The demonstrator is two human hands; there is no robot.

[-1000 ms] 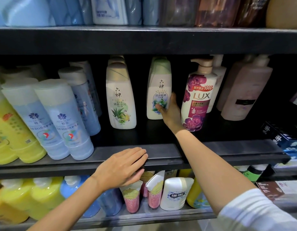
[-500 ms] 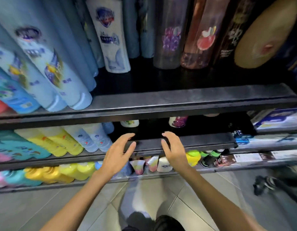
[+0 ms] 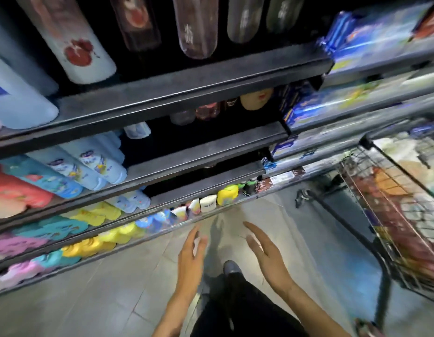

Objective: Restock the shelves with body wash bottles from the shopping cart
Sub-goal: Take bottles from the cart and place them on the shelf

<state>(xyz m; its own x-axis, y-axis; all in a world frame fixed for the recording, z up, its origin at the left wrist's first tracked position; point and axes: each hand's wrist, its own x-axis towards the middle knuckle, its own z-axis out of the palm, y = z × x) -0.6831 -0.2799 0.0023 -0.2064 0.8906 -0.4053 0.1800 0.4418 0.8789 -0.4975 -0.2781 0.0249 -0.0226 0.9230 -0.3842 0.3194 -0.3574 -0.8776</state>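
— The hands?
— The left hand [image 3: 190, 254] and right hand [image 3: 268, 255] hang spread and empty above the grey tiled floor [image 3: 109, 283].
— The bottles?
— In the wire shopping cart [image 3: 391, 215] at right, blurred; the dark metal shelves [image 3: 186, 91] at left hold more.

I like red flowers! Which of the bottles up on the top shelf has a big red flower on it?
The white bottle at the left of the top shelf. It carries a red flower, while the bottles beside it to the right are dark and see-through.
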